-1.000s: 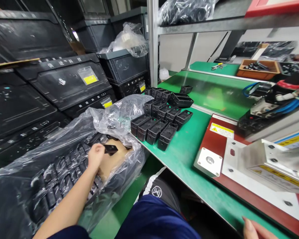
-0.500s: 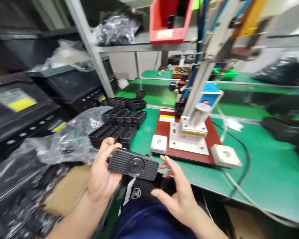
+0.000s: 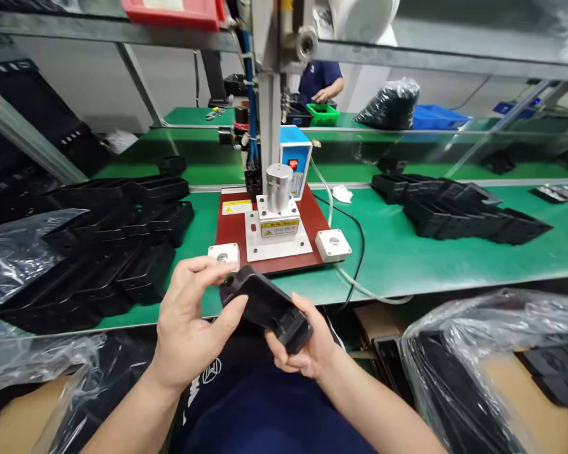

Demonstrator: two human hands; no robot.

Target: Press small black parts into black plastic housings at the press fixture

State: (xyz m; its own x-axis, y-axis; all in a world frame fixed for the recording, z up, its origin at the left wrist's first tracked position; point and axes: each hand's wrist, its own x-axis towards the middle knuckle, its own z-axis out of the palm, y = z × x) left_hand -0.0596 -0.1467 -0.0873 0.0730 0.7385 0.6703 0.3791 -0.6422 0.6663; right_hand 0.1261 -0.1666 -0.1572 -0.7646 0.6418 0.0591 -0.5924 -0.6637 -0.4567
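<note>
A black, hollow plastic housing (image 3: pixel 265 308) is held tilted in front of my body, its open side facing up toward me. My right hand (image 3: pixel 305 343) is closed around its lower right end, thumb on top and fingers underneath. At the upper left end, my left hand (image 3: pixel 194 321) has thumb and forefinger on either side of the housing. The underside of the part is hidden. Just beyond my hands stands a bench press with a metal cylinder fixture (image 3: pixel 279 189) on a red-brown base plate (image 3: pixel 199 280).
Rows of black housings (image 3: pixel 144 271) lie on the green bench at left, with more black housings (image 3: pixel 454 205) at right. White button boxes (image 3: pixel 334 244) flank the press base. Plastic-lined boxes (image 3: pixel 492 378) sit below the bench edge. A co-worker (image 3: pixel 319 82) is across the bench.
The view has swung right. The housing has turned from its ribbed face with a round disc to its hollow side. My right hand, earlier apart from it, now grips its right end.
</note>
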